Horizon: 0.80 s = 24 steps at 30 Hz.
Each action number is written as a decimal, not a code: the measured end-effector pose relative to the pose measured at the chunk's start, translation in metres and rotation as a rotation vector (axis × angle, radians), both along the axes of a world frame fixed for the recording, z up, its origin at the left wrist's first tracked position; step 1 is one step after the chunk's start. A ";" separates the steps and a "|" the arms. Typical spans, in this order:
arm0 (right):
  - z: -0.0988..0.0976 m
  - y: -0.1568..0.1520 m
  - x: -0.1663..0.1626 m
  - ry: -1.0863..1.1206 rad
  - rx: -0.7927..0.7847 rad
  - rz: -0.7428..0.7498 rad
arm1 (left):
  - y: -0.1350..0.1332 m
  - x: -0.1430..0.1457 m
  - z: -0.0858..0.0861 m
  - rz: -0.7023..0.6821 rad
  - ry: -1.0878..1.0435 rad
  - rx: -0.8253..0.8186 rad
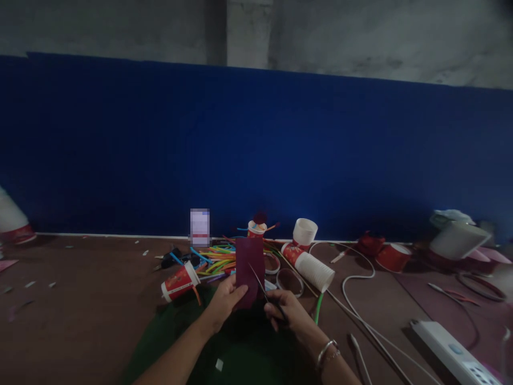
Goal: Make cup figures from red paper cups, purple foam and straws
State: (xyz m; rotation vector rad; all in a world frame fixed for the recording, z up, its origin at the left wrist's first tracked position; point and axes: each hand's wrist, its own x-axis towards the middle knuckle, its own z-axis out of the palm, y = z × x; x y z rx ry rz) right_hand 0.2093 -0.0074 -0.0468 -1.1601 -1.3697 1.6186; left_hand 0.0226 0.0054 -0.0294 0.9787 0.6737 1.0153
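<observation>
My left hand (224, 305) pinches the lower edge of a dark maroon sheet of paper (249, 264) and holds it upright over the brown table. My right hand (286, 313) is closed around a pair of scissors (262, 286), whose blades point up and left into the sheet's lower right part. A silver bracelet sits on my right wrist. Below both hands lies a dark green mat (192, 347).
Coloured straws (218, 259), red-and-white paper cups (180, 282), cut cup rims (290, 282), a white cable (360, 278) and a white power strip (455, 353) lie on the table. A blue wall panel (256, 149) runs behind it. More cups stand at right.
</observation>
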 end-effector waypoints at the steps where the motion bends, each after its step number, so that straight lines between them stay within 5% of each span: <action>1: 0.000 0.000 0.000 -0.013 0.010 -0.007 | 0.000 0.000 -0.001 0.004 0.001 -0.006; 14: 0.009 -0.003 -0.005 -0.011 0.084 0.071 | -0.002 0.006 0.000 0.064 0.017 0.011; 19: 0.008 -0.004 -0.001 -0.034 0.016 -0.036 | -0.003 0.007 0.002 0.102 0.031 -0.023; 24: 0.002 -0.002 -0.002 -0.054 -0.009 -0.122 | 0.001 0.006 -0.007 0.198 0.170 0.118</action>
